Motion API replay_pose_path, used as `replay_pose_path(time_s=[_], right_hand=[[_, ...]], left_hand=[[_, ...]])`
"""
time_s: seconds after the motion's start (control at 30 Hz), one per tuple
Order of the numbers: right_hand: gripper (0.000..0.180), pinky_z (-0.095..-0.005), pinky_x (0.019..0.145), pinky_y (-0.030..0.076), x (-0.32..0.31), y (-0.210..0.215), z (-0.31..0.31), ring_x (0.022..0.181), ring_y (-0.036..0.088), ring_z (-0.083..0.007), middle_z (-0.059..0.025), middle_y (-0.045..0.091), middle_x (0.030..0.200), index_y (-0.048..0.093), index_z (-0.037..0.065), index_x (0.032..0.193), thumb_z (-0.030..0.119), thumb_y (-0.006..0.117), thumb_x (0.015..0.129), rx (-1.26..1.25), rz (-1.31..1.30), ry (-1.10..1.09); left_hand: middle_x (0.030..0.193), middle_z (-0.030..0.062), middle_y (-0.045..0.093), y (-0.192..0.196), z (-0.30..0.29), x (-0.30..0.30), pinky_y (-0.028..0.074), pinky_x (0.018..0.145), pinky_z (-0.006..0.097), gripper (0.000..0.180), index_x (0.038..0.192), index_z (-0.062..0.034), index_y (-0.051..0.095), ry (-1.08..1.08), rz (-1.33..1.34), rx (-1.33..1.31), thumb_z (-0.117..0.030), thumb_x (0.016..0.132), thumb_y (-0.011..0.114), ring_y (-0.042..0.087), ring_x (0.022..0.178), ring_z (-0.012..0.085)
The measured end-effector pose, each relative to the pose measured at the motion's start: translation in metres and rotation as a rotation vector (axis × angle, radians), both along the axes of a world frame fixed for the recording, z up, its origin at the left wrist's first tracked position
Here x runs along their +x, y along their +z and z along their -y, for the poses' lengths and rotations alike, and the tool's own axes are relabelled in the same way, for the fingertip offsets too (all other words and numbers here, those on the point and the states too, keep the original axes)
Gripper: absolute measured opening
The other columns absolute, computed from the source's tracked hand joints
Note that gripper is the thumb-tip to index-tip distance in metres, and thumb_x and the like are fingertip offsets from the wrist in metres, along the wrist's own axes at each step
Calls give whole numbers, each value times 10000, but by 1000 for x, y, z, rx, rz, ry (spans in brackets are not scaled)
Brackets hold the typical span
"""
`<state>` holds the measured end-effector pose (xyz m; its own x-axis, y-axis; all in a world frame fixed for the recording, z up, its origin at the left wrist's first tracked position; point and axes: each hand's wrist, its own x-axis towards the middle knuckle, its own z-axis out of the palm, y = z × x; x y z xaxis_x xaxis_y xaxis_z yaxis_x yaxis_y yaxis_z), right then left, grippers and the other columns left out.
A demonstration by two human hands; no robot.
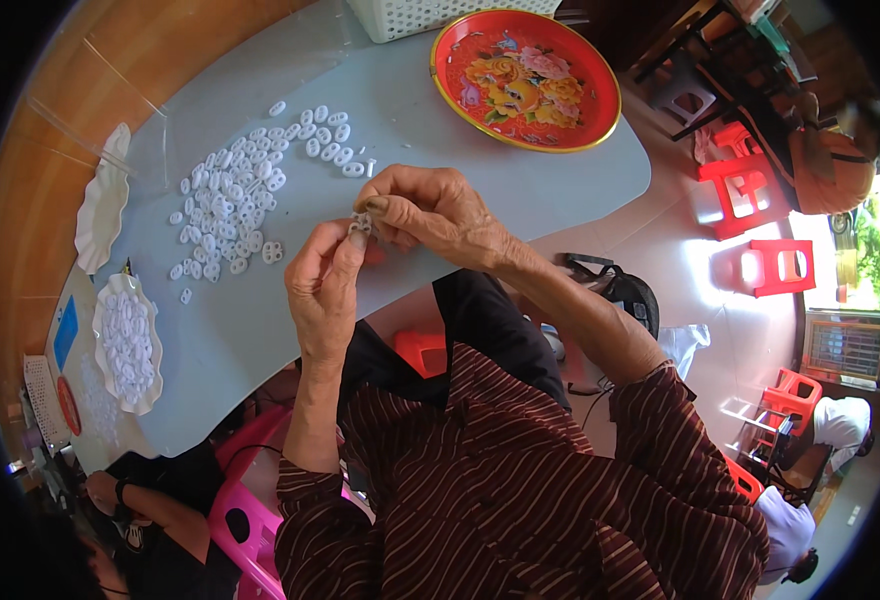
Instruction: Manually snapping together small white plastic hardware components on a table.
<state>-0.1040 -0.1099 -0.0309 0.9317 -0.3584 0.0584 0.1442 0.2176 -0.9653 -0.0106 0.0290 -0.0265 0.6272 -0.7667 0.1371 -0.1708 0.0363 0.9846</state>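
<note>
Status: small-part handwork at the fingertips, reads as a fit or a check on one piece; can't tell which, fingers cover most of it.

Landmark = red tray [590,100] with the flower print, far side of the grey tabletop [235,345].

Part: one small white piece [360,223], held in the air on the wearer's side of the tray and off to its left. Looks like the two-hole kind.

Grip: left hand [325,285] pinches it between thumb and forefinger. Right hand [430,210] has thumb and forefinger brought together at the piece's upper end; whether it pinches that piece or a second part, can't tell.

Stock: loose white pieces [225,205] spread left of the tray, many two-holed. One narrow white peg [371,168] stands between tray and pieces, just beyond the fingertips. Scalloped dish [159,352], filled with white parts [128,345], sits far left of the tray and nearer the wearer.

My read on the next move: left pinch steady, right fingertips doing the fine alignment, light pressure. Risk is the piece slipping out; it's tiny and the contact is only fingertip.
</note>
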Motion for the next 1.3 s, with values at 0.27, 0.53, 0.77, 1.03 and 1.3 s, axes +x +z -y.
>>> replay_pose_path(time_s=[0.27,0.53,0.77,1.03,1.3], right_hand=[[197,-208,504,404,2,0,-6,570,477,-40,4,565,654,602,-6,832,180,614,895,-97,-54,-81],[292,-203,478,390,2,9,-7,534,468,-44,1,554,613,566,3,760,253,609,904,-253,-125,-112],[279,-210,514,418,1,10,-1,569,497,-59,-19,560,631,599,-2,818,260,594,912,5,-108,-16],[241,-210,539,435,1,5,-4,610,523,-58,-17,582,683,597,-4,850,229,598,911,-161,-101,-49],[219,-211,556,444,0,-6,-2,639,531,-55,-21,600,740,588,1,853,212,597,910,-159,-16,-37]], left_hand=[[738,11,573,-6,1,-7,381,655,206,182,888,34,596,3,-83,-63,-131,911,522,470,693,63],[727,1,561,-8,2,-12,371,629,214,185,877,18,588,26,-8,-87,-148,918,517,455,680,60],[733,19,581,-12,1,-9,383,650,211,205,891,26,594,39,-100,-84,-163,926,523,478,690,70],[754,30,597,-11,3,-11,404,684,220,208,895,31,591,25,-69,-101,-164,927,525,506,708,85],[728,13,572,2,-1,0,401,680,223,227,871,25,590,43,-53,14,-176,933,507,493,714,76]])
